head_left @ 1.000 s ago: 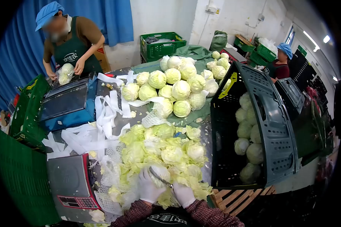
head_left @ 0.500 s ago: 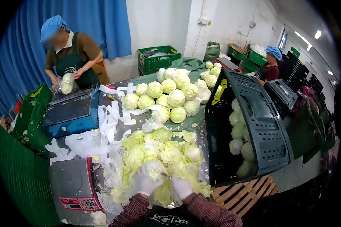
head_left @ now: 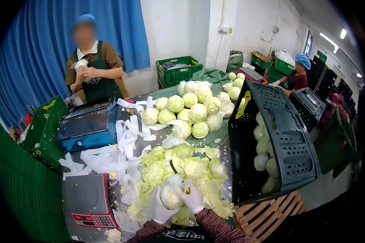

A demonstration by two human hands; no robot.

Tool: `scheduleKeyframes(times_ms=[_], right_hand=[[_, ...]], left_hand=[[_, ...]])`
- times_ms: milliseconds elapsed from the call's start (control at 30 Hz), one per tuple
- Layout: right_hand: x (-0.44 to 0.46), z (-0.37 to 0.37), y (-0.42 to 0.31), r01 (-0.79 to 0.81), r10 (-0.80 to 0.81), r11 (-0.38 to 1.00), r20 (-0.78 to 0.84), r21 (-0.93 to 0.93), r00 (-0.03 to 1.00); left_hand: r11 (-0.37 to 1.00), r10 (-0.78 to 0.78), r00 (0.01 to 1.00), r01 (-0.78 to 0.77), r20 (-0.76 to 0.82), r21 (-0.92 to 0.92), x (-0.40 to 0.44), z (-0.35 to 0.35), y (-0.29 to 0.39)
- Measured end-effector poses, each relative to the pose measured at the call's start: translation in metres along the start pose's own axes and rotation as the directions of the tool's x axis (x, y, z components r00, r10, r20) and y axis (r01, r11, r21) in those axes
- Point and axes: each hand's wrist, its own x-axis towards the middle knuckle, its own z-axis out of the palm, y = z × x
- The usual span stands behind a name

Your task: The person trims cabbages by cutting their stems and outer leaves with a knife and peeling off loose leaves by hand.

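My left hand, in a white glove, cups a pale cabbage from its left side. White foam netting covers the cabbage's upper part. On the other side, my gloved right hand is closed round a small knife with a yellowish handle. Its dark, thin blade points up and away, partly hidden near the cabbage. Beneath and beyond both hands lies a heap of loose cabbage leaves.
Whole cabbages are piled farther back. A dark crate on its side holds wrapped cabbages at right, above a wooden pallet. At left are a scale, white strips and a blue machine. A co-worker stands behind it, holding a wrapped cabbage.
The cabbage has been turned and lifted slightly between my hands. The knife blade now points upward, away from it. The view has shifted left, and the co-worker has straightened, raising the wrapped cabbage.
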Motion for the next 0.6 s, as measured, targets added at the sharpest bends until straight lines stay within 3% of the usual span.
scheduleKeyframes(times_ms=[67,100,133,167,233,267,300,333,367,400,433,467,533,567,600], right_hand=[[0.004,0.001,0.003,-0.048,0.054,0.995,-0.065,0.089,0.996],[0.007,0.002,0.004,-0.083,0.106,0.981,-0.122,0.176,0.987],[0.009,0.002,0.002,-0.128,0.174,0.927,-0.103,0.351,0.979],[0.008,0.005,-0.001,-0.128,0.168,0.928,-0.087,0.350,0.982],[0.007,0.011,-0.007,-0.034,0.167,0.660,-0.102,0.751,0.981],[0.006,0.016,-0.005,-0.081,0.183,0.657,-0.054,0.750,0.982],[0.006,0.010,-0.010,-0.084,0.179,0.655,-0.046,0.751,0.983],[0.007,-0.005,-0.019,-0.318,0.184,0.465,0.261,0.826,0.948],[0.009,-0.017,-0.025,-0.549,0.119,0.266,0.539,0.792,0.834],[0.008,-0.021,-0.028,-0.554,0.116,0.266,0.544,0.789,0.831],[0.009,-0.025,-0.031,-0.642,-0.022,0.103,0.647,0.759,0.762],[0.010,-0.027,-0.031,-0.726,-0.177,-0.049,0.709,0.686,0.682],[0.015,-0.038,-0.016,-0.675,-0.203,-0.167,0.645,0.718,0.737],[0.024,-0.054,-0.011,-0.563,-0.008,-0.083,0.565,0.822,0.825],[0.034,-0.074,-0.006,-0.448,0.172,0.031,0.437,0.893,0.883]], left_hand=[[0.999,0.035,0.998,-0.034,-0.056,0.013,-0.001,-0.002,0.009],[0.938,-0.068,0.997,0.054,-0.030,-0.342,0.002,-0.008,0.016],[0.748,-0.156,0.987,0.134,0.025,-0.650,0.003,-0.011,0.019],[0.750,-0.169,0.986,0.137,0.013,-0.648,0.000,-0.011,0.010],[0.210,-0.350,0.804,0.568,0.481,-0.796,-0.001,-0.008,-0.014],[0.211,-0.356,0.806,0.562,0.473,-0.800,-0.001,-0.008,-0.018],[0.064,-0.415,0.690,0.673,0.594,-0.737,0.003,-0.011,-0.017],[-0.091,-0.444,0.554,0.754,0.704,-0.651,0.006,-0.012,-0.017],[-0.090,-0.447,0.558,0.750,0.699,-0.656,0.005,-0.010,-0.019],[-0.221,-0.362,0.603,0.686,0.711,-0.693,0.000,-0.009,-0.021],[-0.351,-0.276,0.653,0.614,0.705,-0.707,-0.003,-0.006,-0.024],[-0.349,-0.278,0.656,0.612,0.701,-0.710,-0.003,-0.003,-0.027],[-0.466,-0.178,0.784,0.465,0.595,-0.752,0.002,-0.001,-0.028],[-0.462,-0.180,0.792,0.456,0.584,-0.760,0.004,-0.008,-0.027],[0.472,-0.159,0.935,0.355,0.318,-0.807,0.009,-0.023,-0.018]])
